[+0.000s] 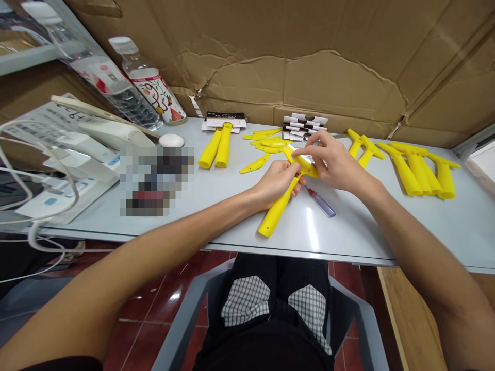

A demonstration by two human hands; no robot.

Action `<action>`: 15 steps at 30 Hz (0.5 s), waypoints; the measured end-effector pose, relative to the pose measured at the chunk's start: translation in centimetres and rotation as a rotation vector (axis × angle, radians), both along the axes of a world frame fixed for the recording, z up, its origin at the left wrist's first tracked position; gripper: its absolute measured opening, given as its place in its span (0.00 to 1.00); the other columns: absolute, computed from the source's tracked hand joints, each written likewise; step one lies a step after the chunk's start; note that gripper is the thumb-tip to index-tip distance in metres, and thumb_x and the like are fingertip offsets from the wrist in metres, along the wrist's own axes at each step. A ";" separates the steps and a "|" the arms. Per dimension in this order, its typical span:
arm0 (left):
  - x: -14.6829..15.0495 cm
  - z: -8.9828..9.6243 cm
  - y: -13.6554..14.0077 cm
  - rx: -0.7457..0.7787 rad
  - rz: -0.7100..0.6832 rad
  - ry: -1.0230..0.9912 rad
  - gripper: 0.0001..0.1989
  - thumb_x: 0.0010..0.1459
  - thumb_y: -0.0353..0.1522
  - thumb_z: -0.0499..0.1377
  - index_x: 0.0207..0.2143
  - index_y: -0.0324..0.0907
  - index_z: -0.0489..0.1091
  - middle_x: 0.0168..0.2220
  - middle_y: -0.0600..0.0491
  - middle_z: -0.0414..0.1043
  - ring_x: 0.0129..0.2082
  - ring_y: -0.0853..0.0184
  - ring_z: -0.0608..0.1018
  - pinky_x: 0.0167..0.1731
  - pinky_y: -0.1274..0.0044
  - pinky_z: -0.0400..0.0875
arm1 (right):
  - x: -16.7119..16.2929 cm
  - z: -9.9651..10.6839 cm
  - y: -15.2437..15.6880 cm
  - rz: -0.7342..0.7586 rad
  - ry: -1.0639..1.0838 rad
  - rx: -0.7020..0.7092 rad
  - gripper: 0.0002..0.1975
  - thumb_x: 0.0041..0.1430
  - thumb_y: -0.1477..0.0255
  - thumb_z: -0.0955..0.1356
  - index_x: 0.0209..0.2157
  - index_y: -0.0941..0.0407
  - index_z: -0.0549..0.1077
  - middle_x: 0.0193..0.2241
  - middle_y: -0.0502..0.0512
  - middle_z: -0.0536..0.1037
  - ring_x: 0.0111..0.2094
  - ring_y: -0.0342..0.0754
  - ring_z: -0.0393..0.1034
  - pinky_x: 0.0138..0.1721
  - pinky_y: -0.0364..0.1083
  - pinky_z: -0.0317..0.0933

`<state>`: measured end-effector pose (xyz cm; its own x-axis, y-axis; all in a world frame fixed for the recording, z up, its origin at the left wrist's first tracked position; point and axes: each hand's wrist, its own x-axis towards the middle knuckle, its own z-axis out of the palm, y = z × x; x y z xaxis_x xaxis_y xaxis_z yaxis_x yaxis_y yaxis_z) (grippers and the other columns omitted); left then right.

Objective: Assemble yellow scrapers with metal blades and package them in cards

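My left hand (277, 181) is closed around the neck of a yellow scraper (279, 208), its hollow handle slanting down toward me. At the wide head, a pale, shiny strip like a blade shows under the fingers of my right hand (328, 157). Those fingers are bent and grip the head from the right, the index fingertip touching its left part. Beneath my hands a small screwdriver (322, 202) with a clear handle and red collar lies on the table. Behind the scraper head is a loose pile of flat yellow pieces (270, 144).
Several yellow scraper handles (413, 172) lie at the right; two more (216, 149) rest at the left. White-and-black cards (303, 126) are stacked against the cardboard wall (240, 77). Bottles (154, 90), a white oval object (171, 140) and cabled devices (96, 139) occupy the table's (216, 226) left side.
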<state>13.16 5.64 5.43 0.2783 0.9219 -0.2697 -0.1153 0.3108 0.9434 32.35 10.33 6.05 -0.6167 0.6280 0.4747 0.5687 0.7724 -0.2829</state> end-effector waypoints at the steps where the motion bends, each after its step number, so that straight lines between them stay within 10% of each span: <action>1: 0.0 -0.1 0.0 0.003 0.000 -0.004 0.11 0.71 0.26 0.53 0.32 0.41 0.66 0.26 0.53 0.73 0.17 0.74 0.70 0.18 0.81 0.63 | 0.0 0.1 -0.1 -0.014 0.007 0.000 0.23 0.66 0.77 0.64 0.55 0.47 0.83 0.51 0.61 0.73 0.43 0.55 0.71 0.43 0.54 0.66; 9: -0.2 0.1 0.2 0.025 0.008 -0.017 0.12 0.70 0.25 0.51 0.31 0.40 0.66 0.25 0.53 0.73 0.17 0.75 0.69 0.17 0.81 0.62 | 0.3 1.8 -0.2 -0.273 0.065 -0.123 0.17 0.70 0.67 0.65 0.52 0.53 0.83 0.38 0.59 0.83 0.34 0.54 0.73 0.40 0.54 0.67; 15: -0.4 0.0 0.7 0.024 0.026 -0.027 0.11 0.69 0.26 0.53 0.31 0.42 0.64 0.26 0.53 0.75 0.17 0.74 0.70 0.17 0.80 0.63 | 3.4 3.5 0.6 -0.257 -0.316 -0.295 0.14 0.67 0.60 0.69 0.35 0.53 0.84 0.26 0.56 0.81 0.29 0.52 0.71 0.37 0.53 0.63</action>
<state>12.73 6.35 5.44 0.2613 0.9350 -0.2399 -0.1484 0.2845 0.9471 35.70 10.92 9.50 -0.5092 0.8579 0.0696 0.8233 0.5090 -0.2513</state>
